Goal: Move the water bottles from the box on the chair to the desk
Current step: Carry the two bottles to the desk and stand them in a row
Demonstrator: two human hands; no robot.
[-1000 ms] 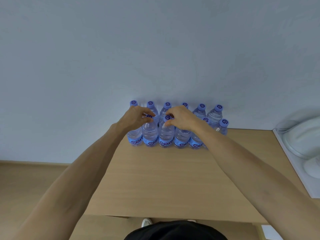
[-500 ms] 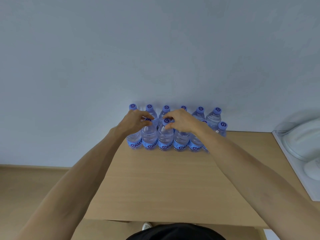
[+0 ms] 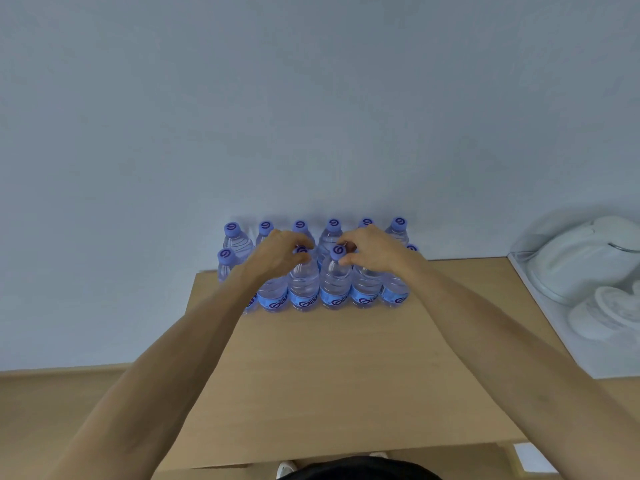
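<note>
Currently I have both hands at the front row of water bottles (image 3: 313,271), which stand upright in two rows at the far edge of the desk (image 3: 346,368), against the wall (image 3: 311,98). My left hand (image 3: 280,254) pinches the cap of one front-row bottle (image 3: 304,282); my right hand (image 3: 372,249) pinches the cap of its neighbour (image 3: 335,284). To seat them well, I judge each bottle should be lowered vertically, flush with the adjacent labels, and released only once the base sits flat. Bottles are clear, ribbed plastic with rounded shoulders, lilac screw caps and glossy blue labels. Desk surface is smooth, pale wood-grain laminate. Neither box nor chair is in view.
</note>
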